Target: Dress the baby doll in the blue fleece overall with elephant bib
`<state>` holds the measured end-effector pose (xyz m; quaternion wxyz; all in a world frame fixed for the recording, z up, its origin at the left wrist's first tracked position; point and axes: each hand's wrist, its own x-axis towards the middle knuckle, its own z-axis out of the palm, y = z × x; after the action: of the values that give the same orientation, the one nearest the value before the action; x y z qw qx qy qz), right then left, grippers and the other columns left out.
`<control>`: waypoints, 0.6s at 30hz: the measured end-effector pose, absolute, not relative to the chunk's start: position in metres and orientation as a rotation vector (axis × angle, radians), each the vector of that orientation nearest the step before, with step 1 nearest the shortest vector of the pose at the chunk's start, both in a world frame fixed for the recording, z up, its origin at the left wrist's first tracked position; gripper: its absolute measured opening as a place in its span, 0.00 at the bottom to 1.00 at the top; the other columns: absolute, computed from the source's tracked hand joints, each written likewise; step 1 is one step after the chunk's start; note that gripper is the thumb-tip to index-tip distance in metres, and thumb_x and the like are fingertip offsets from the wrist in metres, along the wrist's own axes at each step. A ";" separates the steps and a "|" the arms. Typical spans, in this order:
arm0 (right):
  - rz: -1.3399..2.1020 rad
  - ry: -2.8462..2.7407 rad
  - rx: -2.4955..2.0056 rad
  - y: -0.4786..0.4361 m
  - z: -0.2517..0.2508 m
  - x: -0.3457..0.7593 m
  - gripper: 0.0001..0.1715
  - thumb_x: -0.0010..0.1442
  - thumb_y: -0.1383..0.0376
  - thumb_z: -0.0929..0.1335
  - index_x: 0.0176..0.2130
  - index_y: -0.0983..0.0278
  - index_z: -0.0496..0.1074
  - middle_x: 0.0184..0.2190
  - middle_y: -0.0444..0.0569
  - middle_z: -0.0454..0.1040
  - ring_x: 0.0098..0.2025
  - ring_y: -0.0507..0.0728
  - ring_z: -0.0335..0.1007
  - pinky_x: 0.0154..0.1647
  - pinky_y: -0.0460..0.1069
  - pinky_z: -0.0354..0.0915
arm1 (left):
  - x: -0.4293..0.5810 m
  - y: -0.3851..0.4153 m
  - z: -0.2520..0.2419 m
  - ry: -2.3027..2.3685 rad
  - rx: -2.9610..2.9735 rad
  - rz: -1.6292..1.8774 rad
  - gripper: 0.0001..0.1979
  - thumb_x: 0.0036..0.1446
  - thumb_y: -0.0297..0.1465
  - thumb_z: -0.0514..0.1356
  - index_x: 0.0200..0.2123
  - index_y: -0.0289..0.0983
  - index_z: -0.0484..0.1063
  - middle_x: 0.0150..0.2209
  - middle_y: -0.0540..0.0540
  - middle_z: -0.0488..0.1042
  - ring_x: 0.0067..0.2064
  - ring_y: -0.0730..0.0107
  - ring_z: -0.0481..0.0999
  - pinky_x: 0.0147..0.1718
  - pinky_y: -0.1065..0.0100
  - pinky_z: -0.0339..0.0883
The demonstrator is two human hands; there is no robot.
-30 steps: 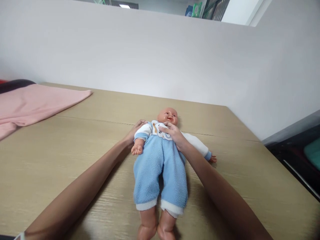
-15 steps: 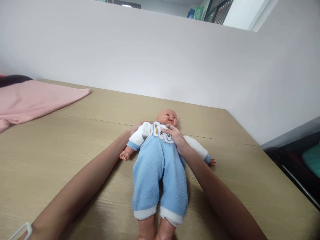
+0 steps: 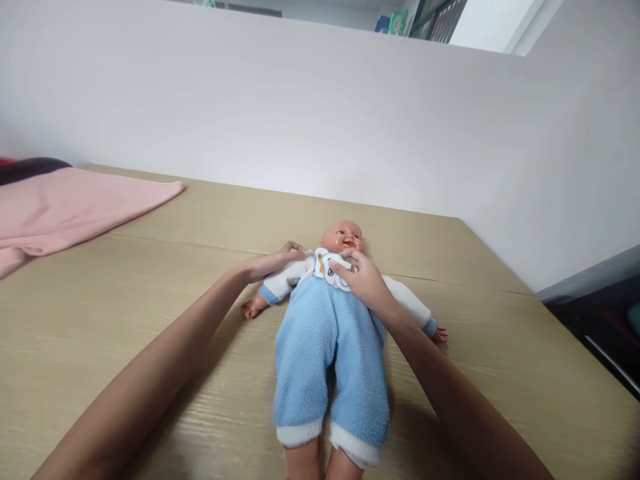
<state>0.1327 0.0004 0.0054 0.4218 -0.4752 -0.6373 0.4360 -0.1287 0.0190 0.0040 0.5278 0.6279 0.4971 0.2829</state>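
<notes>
A baby doll lies on its back on the table, head away from me, arms spread to both sides. It wears light blue fleece overalls with white cuffs, white sleeves and a white animal-face patch on the bib. At the doll's shoulder on the left, my left hand has its fingers curled on the clothing by the strap; the fingertips are partly hidden. My right hand rests across the other side of the chest, thumb and fingers closed on the bib's upper edge beside the patch.
A pink cloth is spread at the table's left, with a dark object behind it. A white wall rises along the far edge of the wooden table. Something dark stands beyond the right edge.
My left hand has come up from beside and under the doll's shoulder to on top of it. My right thumb has drawn in at the bib. The doll appears slightly further right.
</notes>
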 end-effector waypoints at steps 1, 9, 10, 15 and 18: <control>0.992 -1.632 -1.218 0.000 0.006 0.133 0.17 0.59 0.51 0.80 0.40 0.56 0.77 0.41 0.47 0.84 0.45 0.63 0.79 0.50 0.55 0.71 | -0.132 0.016 0.008 1.234 1.595 0.633 0.34 0.63 0.59 0.67 0.58 0.40 0.71 0.53 0.44 0.81 0.54 0.54 0.80 0.49 0.64 0.75; 0.502 -1.913 -1.516 -0.004 0.031 0.158 0.10 0.61 0.53 0.79 0.39 0.55 0.81 0.39 0.51 0.86 0.43 0.68 0.79 0.49 0.58 0.67 | -0.146 0.024 0.010 1.191 1.926 0.357 0.33 0.66 0.57 0.61 0.64 0.43 0.77 0.63 0.43 0.82 0.58 0.51 0.81 0.55 0.62 0.73; 0.482 -1.937 -1.541 -0.002 0.033 0.163 0.12 0.62 0.52 0.78 0.40 0.55 0.81 0.40 0.52 0.86 0.45 0.69 0.80 0.50 0.59 0.67 | -0.147 0.026 0.009 1.176 1.932 0.345 0.33 0.67 0.56 0.61 0.66 0.44 0.76 0.64 0.43 0.81 0.59 0.51 0.80 0.56 0.62 0.72; 0.661 -1.955 -1.571 0.010 0.033 0.182 0.19 0.59 0.46 0.81 0.39 0.56 0.82 0.43 0.52 0.87 0.46 0.69 0.80 0.48 0.57 0.67 | -0.147 0.026 0.009 1.145 1.961 0.295 0.33 0.69 0.55 0.59 0.68 0.44 0.74 0.68 0.43 0.79 0.65 0.51 0.77 0.63 0.62 0.68; 0.875 -1.972 -1.496 0.011 0.033 0.199 0.22 0.57 0.44 0.82 0.37 0.57 0.83 0.41 0.51 0.88 0.45 0.68 0.80 0.48 0.56 0.69 | -0.145 0.025 0.009 1.152 1.960 0.308 0.34 0.66 0.54 0.62 0.68 0.43 0.74 0.68 0.42 0.79 0.65 0.50 0.77 0.65 0.60 0.67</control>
<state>0.1987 0.0113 0.0327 0.2553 -0.5509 -0.7263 0.3224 -0.1450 0.0249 0.0093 0.4111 0.7787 0.4579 0.1222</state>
